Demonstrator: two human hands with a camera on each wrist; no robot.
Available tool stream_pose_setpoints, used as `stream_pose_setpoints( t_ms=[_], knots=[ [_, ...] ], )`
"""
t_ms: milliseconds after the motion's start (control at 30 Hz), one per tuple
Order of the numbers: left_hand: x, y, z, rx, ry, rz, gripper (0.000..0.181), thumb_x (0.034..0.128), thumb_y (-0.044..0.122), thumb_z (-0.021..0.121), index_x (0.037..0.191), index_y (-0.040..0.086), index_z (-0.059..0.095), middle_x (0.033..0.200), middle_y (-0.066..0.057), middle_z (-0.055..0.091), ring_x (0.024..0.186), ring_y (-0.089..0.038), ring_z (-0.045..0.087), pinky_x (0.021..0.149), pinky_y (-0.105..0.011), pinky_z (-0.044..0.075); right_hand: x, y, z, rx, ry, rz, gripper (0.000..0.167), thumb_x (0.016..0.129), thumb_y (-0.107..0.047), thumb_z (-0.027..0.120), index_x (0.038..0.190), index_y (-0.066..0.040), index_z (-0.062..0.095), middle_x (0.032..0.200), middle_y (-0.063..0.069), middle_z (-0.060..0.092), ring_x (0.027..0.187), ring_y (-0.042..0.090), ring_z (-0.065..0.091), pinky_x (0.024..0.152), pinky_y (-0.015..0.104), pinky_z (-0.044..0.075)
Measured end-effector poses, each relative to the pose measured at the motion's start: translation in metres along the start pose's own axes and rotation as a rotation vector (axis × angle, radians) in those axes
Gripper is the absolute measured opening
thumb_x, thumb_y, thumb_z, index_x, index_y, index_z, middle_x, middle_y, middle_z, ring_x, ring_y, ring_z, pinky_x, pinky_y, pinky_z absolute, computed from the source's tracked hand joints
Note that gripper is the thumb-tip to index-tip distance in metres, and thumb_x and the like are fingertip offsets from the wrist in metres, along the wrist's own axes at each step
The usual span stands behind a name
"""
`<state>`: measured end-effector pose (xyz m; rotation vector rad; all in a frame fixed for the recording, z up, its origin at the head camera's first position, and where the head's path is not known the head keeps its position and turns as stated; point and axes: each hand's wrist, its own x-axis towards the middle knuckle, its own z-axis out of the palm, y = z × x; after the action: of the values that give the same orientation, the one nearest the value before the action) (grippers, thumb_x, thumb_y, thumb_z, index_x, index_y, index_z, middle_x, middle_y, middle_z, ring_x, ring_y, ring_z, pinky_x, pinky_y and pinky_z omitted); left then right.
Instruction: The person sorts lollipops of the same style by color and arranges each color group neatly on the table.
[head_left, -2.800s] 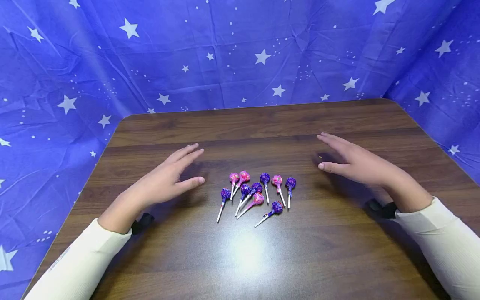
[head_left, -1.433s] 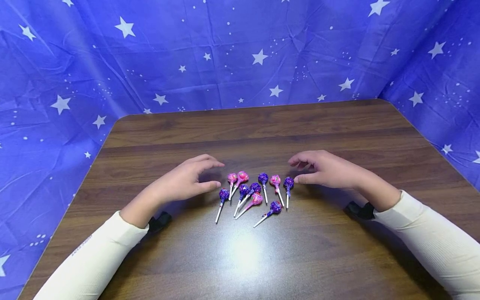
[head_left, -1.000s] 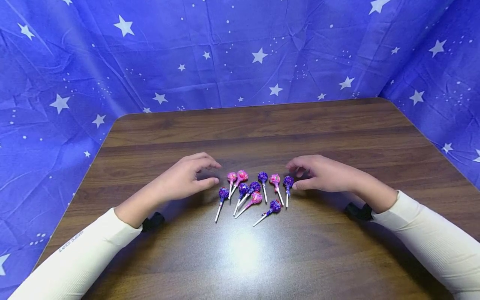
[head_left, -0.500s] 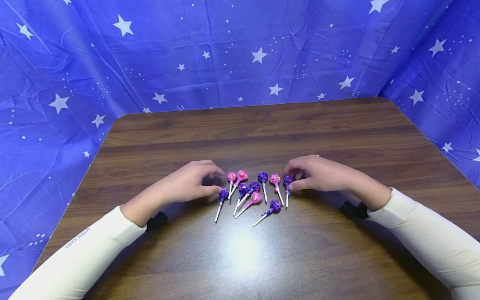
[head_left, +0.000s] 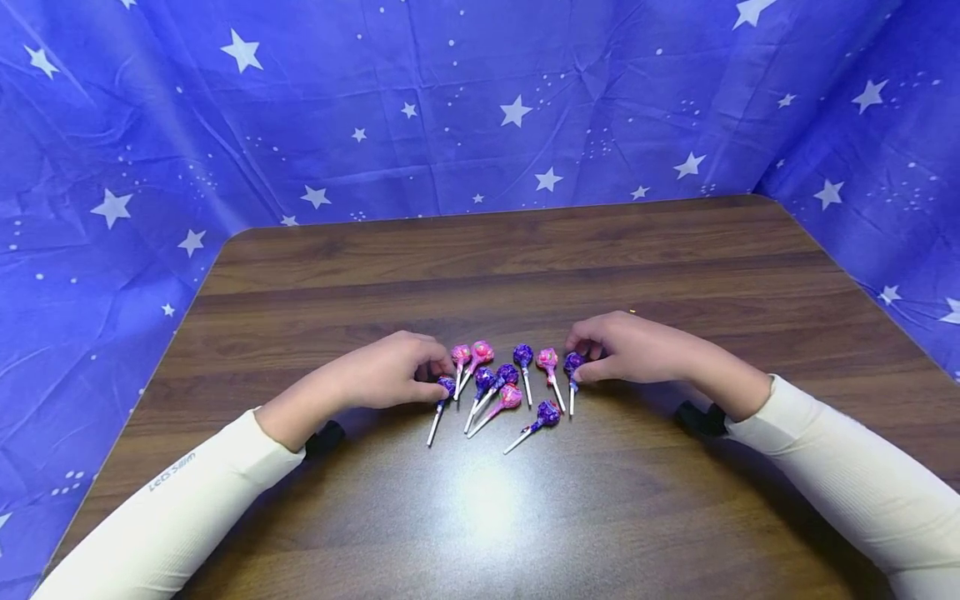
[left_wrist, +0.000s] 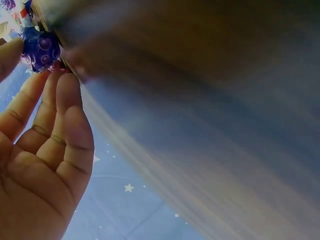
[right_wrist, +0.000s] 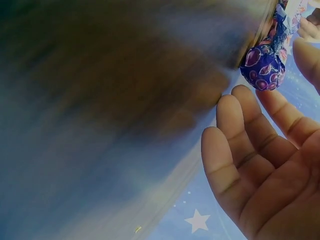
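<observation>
Several wrapped lollipops with white sticks lie in a loose group on the table. At the group's left end, the left hand (head_left: 386, 371) pinches the head of a purple lollipop (head_left: 448, 384), fingers behind it. Between thumb and forefinger the right hand (head_left: 633, 346) holds the head of another purple lollipop (head_left: 572, 364) at the right end; its stick points toward the person. In the right wrist view a fingertip meets that purple head (right_wrist: 263, 69). Between the hands lie pink lollipops (head_left: 547, 359) and purple lollipops (head_left: 548, 414), some overlapping.
The brown wood-grain table (head_left: 675, 500) has rounded far corners. A blue curtain with white stars (head_left: 450, 100) hangs behind it and along the sides. One tiny yellow speck (head_left: 632, 311) lies beyond the right hand.
Both hands have come inward from wide apart, fingers bending from straight to curled, and reached the two outer purple lollipops. The lollipops lie as before; the head view has shifted slightly.
</observation>
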<state>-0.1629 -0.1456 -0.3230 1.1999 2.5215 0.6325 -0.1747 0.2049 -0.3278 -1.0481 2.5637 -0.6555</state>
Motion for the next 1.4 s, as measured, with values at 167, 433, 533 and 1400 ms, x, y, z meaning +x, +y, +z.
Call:
stream_pose_setpoints(
  t_ms=[167, 433, 533, 1400],
  knots=[
    [0.001, -0.001, 0.002, 0.011, 0.002, 0.025, 0.009, 0.0897, 0.017, 0.074, 0.096, 0.013, 0.069, 0.086, 0.008, 0.060, 0.072, -0.004, 0.054, 0.067, -0.026, 0.047, 0.002, 0.000, 0.001, -0.002, -0.004, -0.026, 0.012, 0.090, -0.016, 0.073, 0.099, -0.013, 0.066, 0.086, -0.008, 0.061, 0.078, 0.009, 0.058, 0.071, 0.030, 0.050],
    [0.003, 0.002, 0.003, -0.006, 0.014, 0.005, 0.007, 0.0886, 0.016, 0.075, 0.089, 0.015, 0.067, 0.079, 0.011, 0.061, 0.067, -0.003, 0.055, 0.064, -0.025, 0.047, 0.002, -0.001, 0.000, -0.015, -0.004, -0.032, 0.011, 0.090, -0.008, 0.070, 0.094, -0.015, 0.064, 0.082, -0.008, 0.058, 0.075, 0.010, 0.057, 0.068, 0.029, 0.048],
    [0.004, 0.003, 0.003, -0.025, 0.012, -0.011, 0.008, 0.0885, 0.015, 0.075, 0.087, 0.016, 0.067, 0.078, 0.011, 0.061, 0.067, -0.003, 0.056, 0.064, -0.025, 0.048, 0.002, -0.001, -0.001, -0.010, -0.010, -0.024, 0.012, 0.089, -0.007, 0.070, 0.095, -0.015, 0.064, 0.084, -0.008, 0.059, 0.077, 0.010, 0.058, 0.069, 0.030, 0.049],
    [0.003, -0.001, 0.006, -0.077, 0.014, -0.052, 0.006, 0.0893, 0.015, 0.074, 0.087, 0.017, 0.069, 0.078, 0.011, 0.059, 0.069, -0.006, 0.054, 0.065, -0.027, 0.046, 0.064, 0.021, -0.057, 0.181, 0.048, -0.008, 0.011, 0.090, -0.006, 0.068, 0.100, -0.008, 0.065, 0.089, 0.003, 0.068, 0.083, 0.018, 0.063, 0.073, 0.029, 0.049]
  ],
)
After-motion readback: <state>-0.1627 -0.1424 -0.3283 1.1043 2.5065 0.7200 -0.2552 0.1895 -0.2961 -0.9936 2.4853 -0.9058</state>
